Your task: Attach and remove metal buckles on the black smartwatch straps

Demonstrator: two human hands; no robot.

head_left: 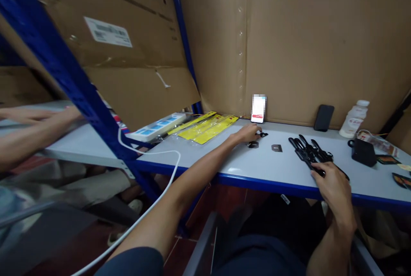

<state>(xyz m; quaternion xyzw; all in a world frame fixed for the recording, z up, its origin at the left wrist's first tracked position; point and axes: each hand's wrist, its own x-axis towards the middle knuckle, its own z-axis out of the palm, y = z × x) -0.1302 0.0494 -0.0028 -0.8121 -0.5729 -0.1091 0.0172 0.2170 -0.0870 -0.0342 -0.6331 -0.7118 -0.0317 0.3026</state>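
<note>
My left hand [248, 133] reaches to the far part of the table, its fingers closed on a small black piece [263, 134] whose exact kind I cannot make out. Just below that hand lies a flat dark plate [253, 144]. A second flat metal plate [276, 148], with a hole in it, lies to its right. My right hand [334, 186] is at the table's front edge, fingers closed around the near end of a black long-handled tool [308, 162]. Several similar black tools [316, 147] lie in a pile beyond it.
Yellow cards in clear plastic [208, 128] and a white power strip [157, 127] lie left. A lit phone [258, 109], a dark phone [324, 118], a bottle [354, 119] and a black case [362, 152] stand behind and right. A white cable [175, 169] hangs over the front edge. Another person's arm [35, 134] is left.
</note>
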